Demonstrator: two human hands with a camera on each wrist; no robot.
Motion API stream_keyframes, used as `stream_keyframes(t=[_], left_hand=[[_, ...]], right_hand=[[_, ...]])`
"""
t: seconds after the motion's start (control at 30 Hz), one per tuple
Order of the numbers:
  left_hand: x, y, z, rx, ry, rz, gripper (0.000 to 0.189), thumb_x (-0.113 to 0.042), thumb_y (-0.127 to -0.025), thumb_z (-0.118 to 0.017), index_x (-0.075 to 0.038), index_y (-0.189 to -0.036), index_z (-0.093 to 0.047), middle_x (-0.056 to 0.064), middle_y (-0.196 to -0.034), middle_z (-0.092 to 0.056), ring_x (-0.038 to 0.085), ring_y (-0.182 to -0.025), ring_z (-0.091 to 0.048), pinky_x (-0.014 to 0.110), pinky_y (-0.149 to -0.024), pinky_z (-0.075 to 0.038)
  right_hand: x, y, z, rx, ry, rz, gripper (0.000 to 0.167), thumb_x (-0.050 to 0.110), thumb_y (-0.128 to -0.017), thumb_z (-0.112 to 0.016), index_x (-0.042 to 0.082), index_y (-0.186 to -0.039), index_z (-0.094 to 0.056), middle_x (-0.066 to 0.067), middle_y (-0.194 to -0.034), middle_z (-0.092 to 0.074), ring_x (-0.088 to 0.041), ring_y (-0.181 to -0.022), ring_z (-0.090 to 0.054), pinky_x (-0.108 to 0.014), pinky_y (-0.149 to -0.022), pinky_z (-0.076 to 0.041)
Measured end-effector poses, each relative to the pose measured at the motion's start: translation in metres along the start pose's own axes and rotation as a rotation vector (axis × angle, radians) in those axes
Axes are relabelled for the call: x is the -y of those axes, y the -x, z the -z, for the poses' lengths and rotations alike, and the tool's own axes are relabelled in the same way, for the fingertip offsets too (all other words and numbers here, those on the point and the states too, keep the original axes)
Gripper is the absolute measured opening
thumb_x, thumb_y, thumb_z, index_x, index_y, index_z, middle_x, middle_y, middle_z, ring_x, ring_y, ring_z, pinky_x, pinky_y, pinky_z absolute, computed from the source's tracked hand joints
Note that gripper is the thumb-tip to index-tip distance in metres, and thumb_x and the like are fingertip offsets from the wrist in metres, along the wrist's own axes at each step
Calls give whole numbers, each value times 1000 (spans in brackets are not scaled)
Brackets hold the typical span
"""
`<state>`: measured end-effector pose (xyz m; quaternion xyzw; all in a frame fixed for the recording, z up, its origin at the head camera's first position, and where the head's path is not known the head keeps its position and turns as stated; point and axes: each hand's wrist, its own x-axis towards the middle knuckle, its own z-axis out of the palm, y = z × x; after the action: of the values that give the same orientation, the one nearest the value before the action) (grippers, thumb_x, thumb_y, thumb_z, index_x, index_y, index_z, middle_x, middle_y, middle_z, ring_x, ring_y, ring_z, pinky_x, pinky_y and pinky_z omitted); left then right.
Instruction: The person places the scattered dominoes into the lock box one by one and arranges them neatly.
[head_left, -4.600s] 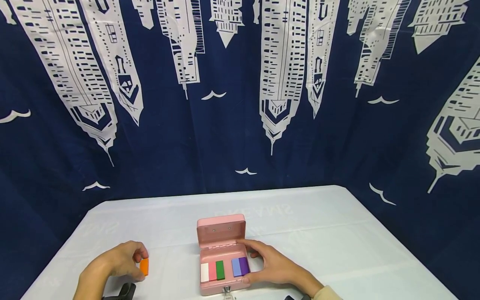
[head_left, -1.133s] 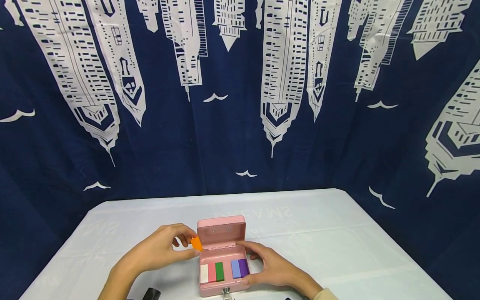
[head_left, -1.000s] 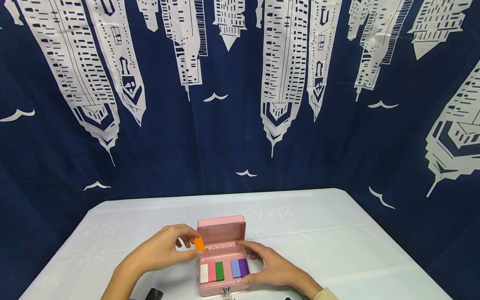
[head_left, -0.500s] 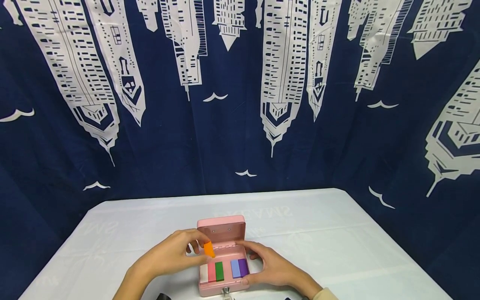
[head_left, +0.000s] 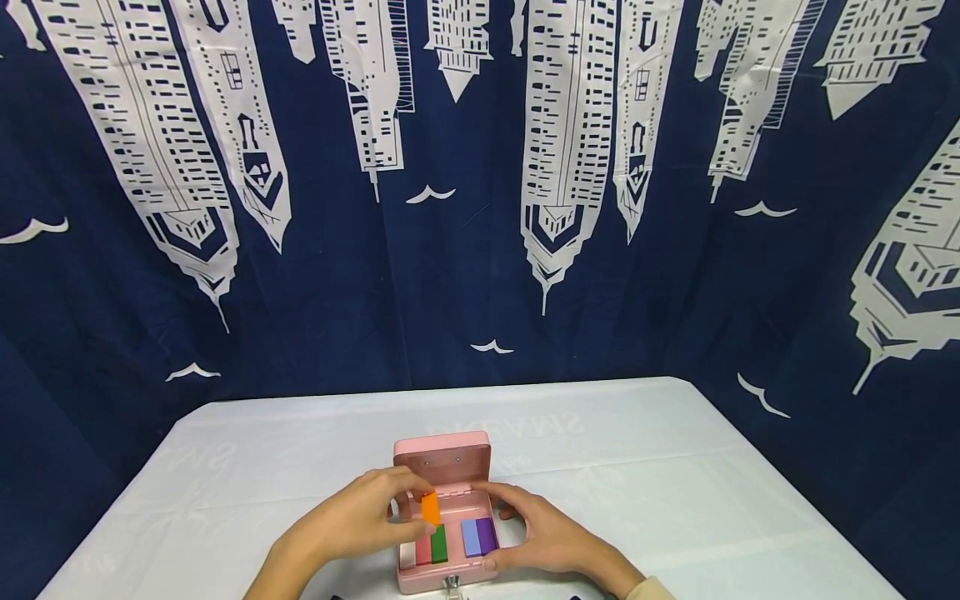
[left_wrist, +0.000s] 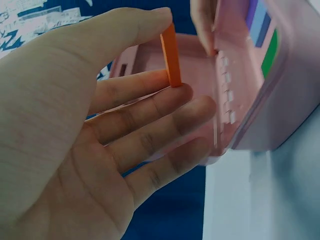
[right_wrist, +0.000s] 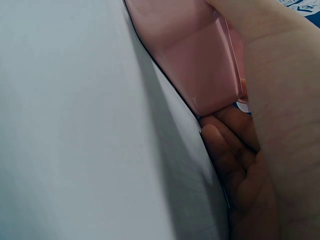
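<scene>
My left hand [head_left: 360,518] pinches an orange block [head_left: 431,508] between thumb and fingertips, above the inside of an open pink cash box [head_left: 423,578]. In the left wrist view the orange block [left_wrist: 171,56] stands on edge between thumb and index finger, the other fingers spread out. A white block [head_left: 407,553], a pink block [head_left: 423,550] and a green block [head_left: 438,545] lie side by side at the box's left. Apart from them, a light blue block [head_left: 471,538] touches a purple block [head_left: 487,535] at the right. My right hand [head_left: 551,533] grips the box's right side, thumb at the front corner.
The box's lid [head_left: 442,463] stands raised on its rear hinge. A metal latch [head_left: 452,583] sits at the front of the box. White cloth covers the table [head_left: 675,467], and a navy curtain [head_left: 450,275] with white buildings hangs behind it.
My left hand picked up the orange block from the table at the left, brought it right past the lid's edge and lowered it towards the green block. The right hand stays on the box.
</scene>
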<state>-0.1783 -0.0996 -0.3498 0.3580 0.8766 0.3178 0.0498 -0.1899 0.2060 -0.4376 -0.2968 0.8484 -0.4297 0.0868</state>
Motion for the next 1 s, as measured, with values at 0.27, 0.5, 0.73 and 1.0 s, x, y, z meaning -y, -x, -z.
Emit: stream_keyframes(t=[0.27,0.5,0.73,1.0], left_hand=[[0,-5,-13,7,-13,-26,39,-36,-90,-80,-10,-119,-71,-6,-110,-69,3,-84,-59,22,-75,-55],[0,-8,-22,7,-29,-52,39,-33,-88,-82,-9,-118,-73,-10,-107,-67,2,-87,-59,23,-78,-56],[0,-11,-30,2,-58,-56,39,-30,-87,-83,-10,-119,-75,-9,-107,-68,5,-92,-63,24,-84,-57],[0,-15,-41,-35,-158,-79,38,-35,-86,-84,-11,-115,-76,-5,-110,-71,8,-96,-65,29,-89,-58]], right_hand=[[0,1,-1,-7,20,-13,82,45,-83,-84,38,-154,-44,6,-151,-52,-9,-119,-57,-30,-106,-49],[2,0,0,-5,24,-13,82,46,-83,-84,38,-154,-43,5,-151,-52,-10,-120,-56,-30,-106,-49],[3,1,-1,-11,22,-13,82,46,-84,-84,39,-154,-43,6,-151,-53,-11,-120,-56,-31,-106,-49],[2,1,0,-12,25,-10,81,46,-84,-83,39,-154,-43,6,-151,-53,-10,-120,-56,-31,-107,-49]])
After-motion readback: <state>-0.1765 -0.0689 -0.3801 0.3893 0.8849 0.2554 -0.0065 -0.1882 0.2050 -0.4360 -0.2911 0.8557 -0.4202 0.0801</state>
